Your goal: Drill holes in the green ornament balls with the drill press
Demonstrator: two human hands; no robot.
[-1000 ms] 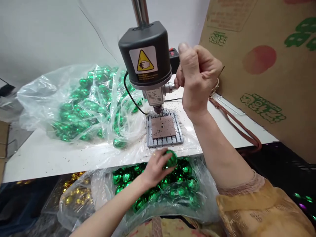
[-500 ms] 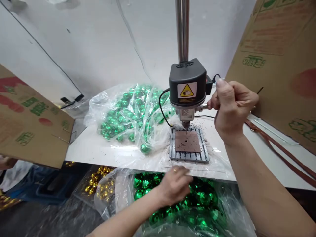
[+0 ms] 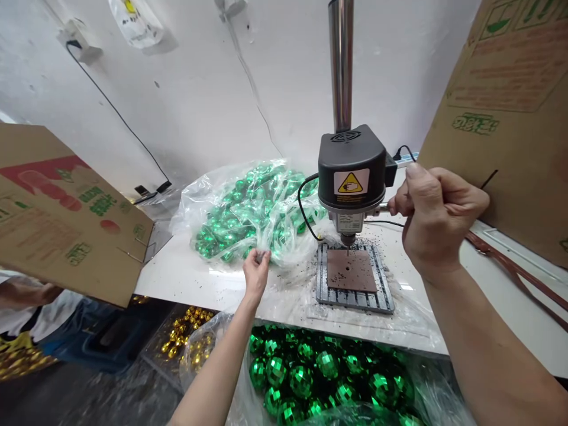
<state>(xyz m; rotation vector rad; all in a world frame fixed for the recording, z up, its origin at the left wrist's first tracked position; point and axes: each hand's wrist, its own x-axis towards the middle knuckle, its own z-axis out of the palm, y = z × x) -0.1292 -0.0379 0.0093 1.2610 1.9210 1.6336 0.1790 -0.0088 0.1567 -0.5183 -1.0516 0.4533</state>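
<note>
My right hand (image 3: 444, 219) is closed around the feed handle (image 3: 380, 208) of a small black drill press (image 3: 352, 168). Below the chuck, a brown square board (image 3: 350, 271) with a hole in it lies on the slotted metal base (image 3: 355, 302), dusted with dark shavings. My left hand (image 3: 256, 275) is at the front edge of a clear plastic bag (image 3: 190, 204) of shiny green balls (image 3: 235, 201). Its fingers are curled together, and what is between them is hidden. More faceted green balls (image 3: 328, 364) fill an open plastic bag below the table edge.
Cardboard boxes stand left (image 3: 89, 219) and right (image 3: 497, 118). Gold balls (image 3: 186, 325) lie in a bag lower left. Another person's hand (image 3: 48, 294) shows by the left box. A brown strap (image 3: 510, 260) lies on the white table (image 3: 177, 278) at right.
My left hand has moved from above the lower green balls up and left to the bag on the table. My right hand stays on the handle. The view has shifted slightly.
</note>
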